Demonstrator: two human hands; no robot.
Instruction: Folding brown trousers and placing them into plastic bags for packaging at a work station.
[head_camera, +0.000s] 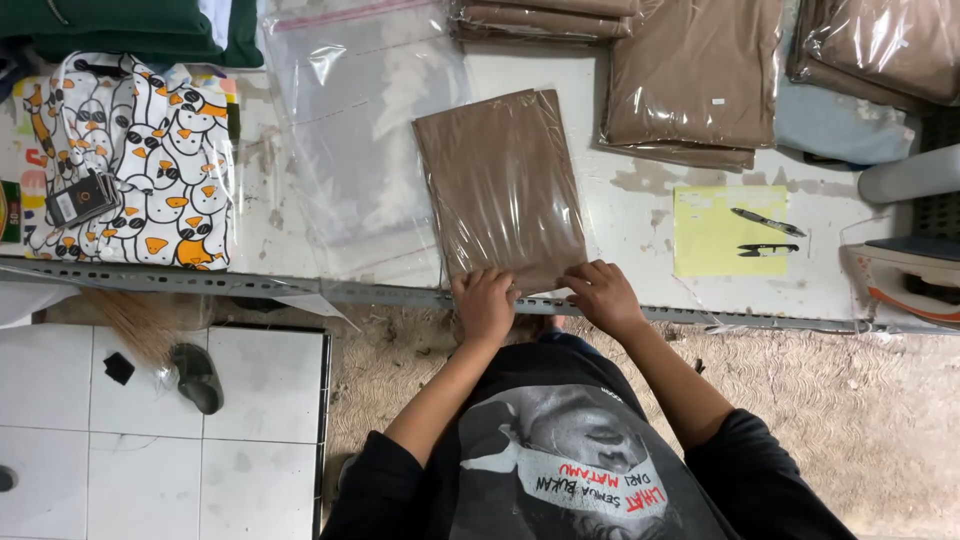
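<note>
Head view shows both hands at the near edge of a folded brown garment in a clear plastic bag (503, 185), which lies flat on the white table (640, 215) at its front edge. The left hand (484, 303) and right hand (602, 293) press down side by side, fingers curled together on the bag's open end. To do this well, I judge both hands should keep the edge flat and even, smoothing out trapped air so the film does not wrinkle. Empty clear bags (350, 130) lie just left.
</note>
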